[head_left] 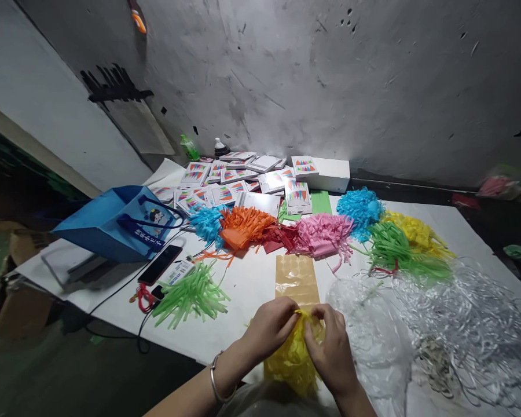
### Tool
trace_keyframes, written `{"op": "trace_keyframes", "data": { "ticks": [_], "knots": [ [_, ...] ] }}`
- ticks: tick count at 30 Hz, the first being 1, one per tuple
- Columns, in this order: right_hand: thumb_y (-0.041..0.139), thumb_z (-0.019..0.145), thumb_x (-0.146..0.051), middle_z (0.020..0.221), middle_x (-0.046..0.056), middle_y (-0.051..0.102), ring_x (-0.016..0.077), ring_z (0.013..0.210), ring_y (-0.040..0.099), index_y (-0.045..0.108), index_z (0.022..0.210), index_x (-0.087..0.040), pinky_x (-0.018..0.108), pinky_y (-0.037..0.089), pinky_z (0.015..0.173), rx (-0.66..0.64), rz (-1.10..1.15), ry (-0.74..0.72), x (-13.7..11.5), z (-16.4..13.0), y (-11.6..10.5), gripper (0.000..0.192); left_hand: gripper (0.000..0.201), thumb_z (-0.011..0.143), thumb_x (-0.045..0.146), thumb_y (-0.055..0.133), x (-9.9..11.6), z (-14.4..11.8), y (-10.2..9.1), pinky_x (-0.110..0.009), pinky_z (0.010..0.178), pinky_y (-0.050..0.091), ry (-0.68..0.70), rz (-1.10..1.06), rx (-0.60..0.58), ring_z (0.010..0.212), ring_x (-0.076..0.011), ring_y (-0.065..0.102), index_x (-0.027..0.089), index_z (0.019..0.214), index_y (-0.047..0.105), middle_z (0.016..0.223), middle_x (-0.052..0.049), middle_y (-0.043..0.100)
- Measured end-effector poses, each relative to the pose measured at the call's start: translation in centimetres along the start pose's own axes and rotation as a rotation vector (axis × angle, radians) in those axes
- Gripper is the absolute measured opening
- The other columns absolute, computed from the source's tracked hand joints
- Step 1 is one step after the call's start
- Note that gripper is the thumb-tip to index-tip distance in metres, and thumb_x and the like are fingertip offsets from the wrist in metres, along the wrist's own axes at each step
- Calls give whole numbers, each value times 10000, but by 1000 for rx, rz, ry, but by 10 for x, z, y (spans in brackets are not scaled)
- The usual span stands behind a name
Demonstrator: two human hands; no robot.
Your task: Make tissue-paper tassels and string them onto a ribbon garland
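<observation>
Both hands, left hand (271, 327) & right hand (330, 347), pinch the yellow tissue tassel (293, 359) at its top w/ fingertips, prob. to bunch its fringe, just below the sticker sheet (296, 278).

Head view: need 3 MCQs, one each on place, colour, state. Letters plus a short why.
1. Where is the blue bag?
A. the table's left end
B. beside the white ribbon heap
C. on the floor

2. What colour is the tassel lying next to the phone?
A. pink
B. green
C. orange

3. What are the two hands doing?
A. resting flat on the table
B. holding the phone
C. both pinching a yellow tassel

Answers:
1 A, it lies at the left of the table.
2 B, the green tassel lies just right of the phone.
3 C, the left hand and right hand meet on the yellow tassel.
</observation>
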State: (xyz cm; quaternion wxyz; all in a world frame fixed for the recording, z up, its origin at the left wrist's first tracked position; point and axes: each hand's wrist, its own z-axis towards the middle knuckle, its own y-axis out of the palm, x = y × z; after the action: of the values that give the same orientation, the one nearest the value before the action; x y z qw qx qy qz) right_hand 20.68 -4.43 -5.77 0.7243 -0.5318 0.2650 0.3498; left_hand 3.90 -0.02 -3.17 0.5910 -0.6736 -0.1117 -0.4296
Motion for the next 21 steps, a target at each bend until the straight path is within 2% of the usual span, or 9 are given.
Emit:
{"op": "trace_keyframes", "data": {
  "ticks": [2,3,7,9,11,13,15,18,21],
  "knots": [
    [582,840,-232,1015,62,626,242,946,561,520,1126,-219,390,453,847,9,-34,-16,-2,-2,5,293,130,854,177,465,0,-1,2,-243,622,436,10,49,13,687,-162,594,195,800,582,751,-27,644],
    [573,844,-224,1046,71,630,248,963,565,516,1161,-214,402,450,866,6,-42,-22,-2,-2,6,323,131,857,178,466,0,-1,3,-245,616,435,16,74,18,682,-163,591,195,789,576,746,-27,638],
    [444,878,-139,969,53,660,220,924,606,609,1034,-226,353,465,837,-77,52,15,-3,2,7,244,113,872,174,476,-3,-2,4,-259,628,449,64,113,13,704,-173,592,200,827,577,764,-30,635],
    [429,881,-141,923,39,673,197,886,628,639,957,-228,302,483,788,-101,149,67,-2,5,5,240,111,865,169,506,-3,-3,4,-298,720,473,98,122,96,818,-199,600,203,935,585,873,-54,647],
    [449,878,-172,887,34,685,187,843,643,654,904,-218,275,495,751,-82,214,134,0,7,4,212,161,862,170,532,-1,-6,3,-371,843,456,135,160,254,959,-234,571,199,1012,579,1002,-92,629],
    [472,876,-211,867,40,695,189,813,651,666,885,-207,267,506,716,-59,254,199,0,7,5,194,130,866,202,558,2,-9,5,-424,893,418,166,199,343,997,-257,541,191,990,593,1030,-109,609],
    [492,876,-250,873,50,703,197,809,656,677,900,-200,261,512,675,-48,301,237,-1,6,7,194,101,857,271,603,4,-11,8,-431,862,414,176,201,295,934,-256,542,188,913,615,966,-98,616],
    [516,868,-291,887,55,710,202,822,660,687,899,-198,259,515,675,-80,379,251,1,6,11,197,123,869,299,590,3,-9,13,-412,815,423,115,126,177,863,-240,550,193,831,640,897,-80,634],
    [551,837,-352,852,49,716,203,787,662,686,879,-187,269,514,677,-29,463,371,19,8,12,217,179,897,285,533,-4,-5,11,-397,827,433,21,-37,166,871,-234,562,194,801,654,885,-79,642]
  ]
}}
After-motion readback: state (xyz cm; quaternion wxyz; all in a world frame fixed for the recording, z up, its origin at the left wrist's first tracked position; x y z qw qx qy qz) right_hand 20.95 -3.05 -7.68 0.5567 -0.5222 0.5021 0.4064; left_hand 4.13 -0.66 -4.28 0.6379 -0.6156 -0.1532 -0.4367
